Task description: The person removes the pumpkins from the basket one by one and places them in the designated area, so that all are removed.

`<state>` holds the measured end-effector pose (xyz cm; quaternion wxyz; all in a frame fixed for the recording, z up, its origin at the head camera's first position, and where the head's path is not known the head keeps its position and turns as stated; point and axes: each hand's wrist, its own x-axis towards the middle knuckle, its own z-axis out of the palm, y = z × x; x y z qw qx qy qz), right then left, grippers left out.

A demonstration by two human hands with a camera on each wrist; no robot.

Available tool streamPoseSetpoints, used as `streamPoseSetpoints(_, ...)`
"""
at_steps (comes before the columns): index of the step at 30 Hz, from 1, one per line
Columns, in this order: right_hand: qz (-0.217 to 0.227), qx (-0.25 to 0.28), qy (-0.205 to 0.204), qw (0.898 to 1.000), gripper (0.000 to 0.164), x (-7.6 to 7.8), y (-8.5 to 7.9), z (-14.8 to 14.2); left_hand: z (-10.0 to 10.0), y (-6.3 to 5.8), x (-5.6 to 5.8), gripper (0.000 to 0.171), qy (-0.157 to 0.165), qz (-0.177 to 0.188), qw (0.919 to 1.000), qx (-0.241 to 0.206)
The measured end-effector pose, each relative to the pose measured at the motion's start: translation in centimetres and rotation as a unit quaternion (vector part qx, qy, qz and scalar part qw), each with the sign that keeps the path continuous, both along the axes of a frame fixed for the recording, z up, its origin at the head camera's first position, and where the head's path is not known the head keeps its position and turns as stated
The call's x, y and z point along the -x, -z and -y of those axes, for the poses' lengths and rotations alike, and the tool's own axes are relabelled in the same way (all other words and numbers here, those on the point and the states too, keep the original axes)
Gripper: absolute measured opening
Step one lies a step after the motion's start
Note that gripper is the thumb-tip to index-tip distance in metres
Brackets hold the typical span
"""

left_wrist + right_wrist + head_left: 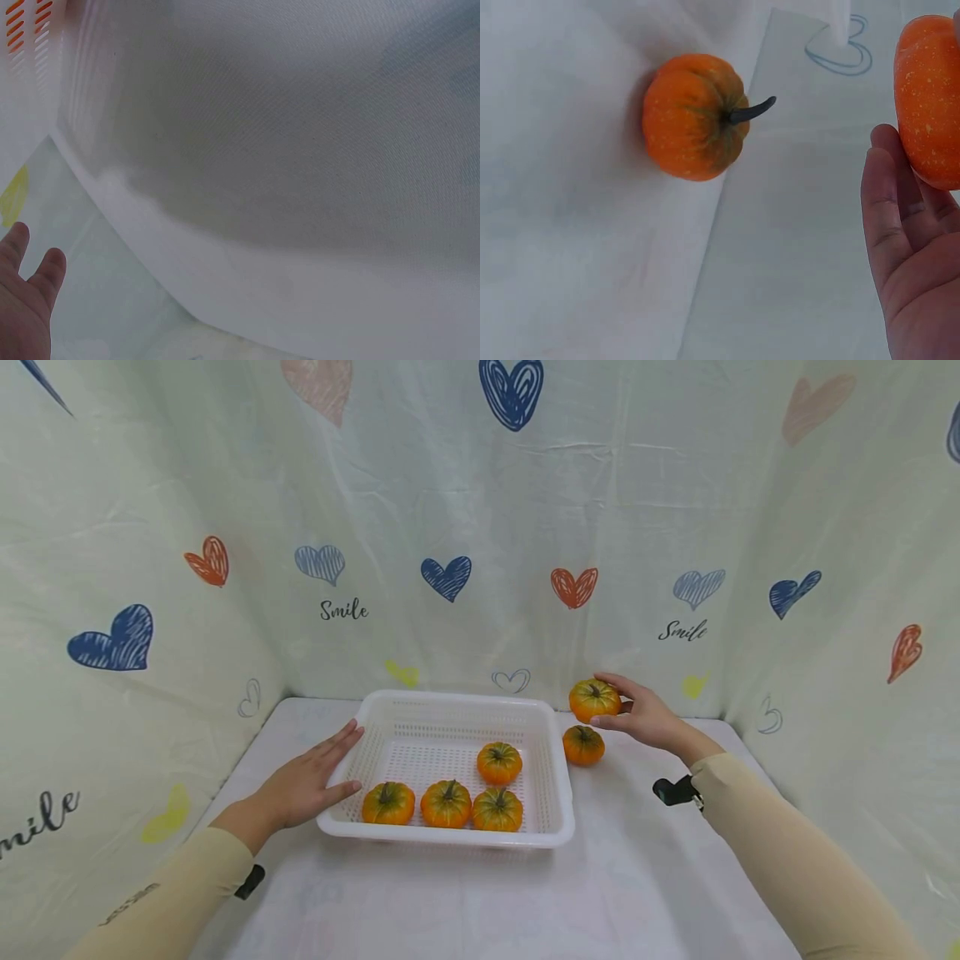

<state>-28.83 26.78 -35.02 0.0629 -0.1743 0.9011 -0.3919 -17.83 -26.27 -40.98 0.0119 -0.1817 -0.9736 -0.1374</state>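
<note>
We are seeing a smooth, softly glossy plastic basket [442, 837]; we are noticing ribbed, speckled pumpkins [498, 763] with a low sheen; we are finding the worktop cover [465, 902] matt and finely textured, the backdrop [637, 485] creased, slightly shiny and plastic-looking, the sleeves [795, 852] matt cloth.

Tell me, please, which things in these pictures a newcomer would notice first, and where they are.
An eye would probably fall first on the bright orange pumpkins: four in the white basket, and one pumpkin on the table just to its right. Above that one in the head view, the right hand holds another pumpkin, while the left hand is at the basket's left rim. Behind, coloured hearts stand out on the pale cloth.
</note>
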Motion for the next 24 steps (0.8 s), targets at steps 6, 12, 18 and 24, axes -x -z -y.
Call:
streamPoseSetpoints(6, 0.018, 0.009, 0.031, 0.999, 0.086, -0.3, 1.1, -1.7, 0.0, 0.0, -0.1, 0.081, -0.001, -0.001, 1.0000, 0.001)
streamPoseSetpoints(12, 0.030, 0.012, 0.054, 0.998, 0.090, -0.1, 2.4, -3.3, -0.1, 0.0, -0.1, 0.081, -0.003, -0.002, 1.0000, 0.001)
streamPoseSetpoints(18, 0.030, 0.002, 0.066, 0.997, 0.092, -0.1, 3.6, -4.6, -0.1, 0.0, -0.1, 0.081, -0.003, -0.003, 1.0000, 0.001)
streamPoseSetpoints(24, 0.037, -0.001, 0.077, 0.996, 0.090, -0.3, 4.4, -5.5, -0.1, 0.0, -0.2, 0.081, -0.004, -0.002, 1.0000, -0.002)
